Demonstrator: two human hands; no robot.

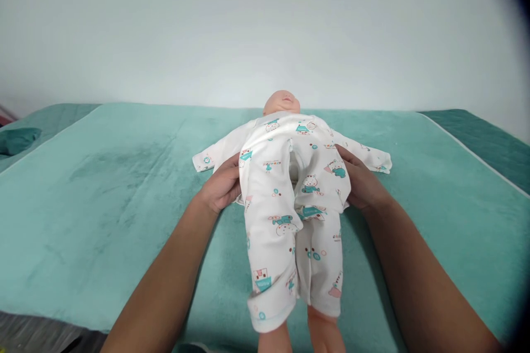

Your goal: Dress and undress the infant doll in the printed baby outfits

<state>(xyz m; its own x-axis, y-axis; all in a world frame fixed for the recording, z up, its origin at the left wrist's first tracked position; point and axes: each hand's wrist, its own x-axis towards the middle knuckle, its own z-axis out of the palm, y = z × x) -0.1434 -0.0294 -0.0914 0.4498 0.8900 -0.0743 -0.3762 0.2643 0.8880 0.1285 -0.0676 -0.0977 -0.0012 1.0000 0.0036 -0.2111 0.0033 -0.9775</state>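
Note:
A baby doll lies on its back, head at the far side and bare legs toward me. It wears a white long-sleeved top and white trousers printed with small teal and pink figures. The trousers have an open slit at the crotch, and one leg's hem is folded up. At the hip on the left side, my left hand is closed at the trousers' edge, its fingertips tucked behind the cloth. My right hand grips the opposite side of the trousers, with most of its fingers hidden behind the fabric.
A teal padded cover spreads under the doll, with darker teal bedding at the right and a dark green cloth at the far left. Behind it rises a white wall. Grey floor shows at the lower left.

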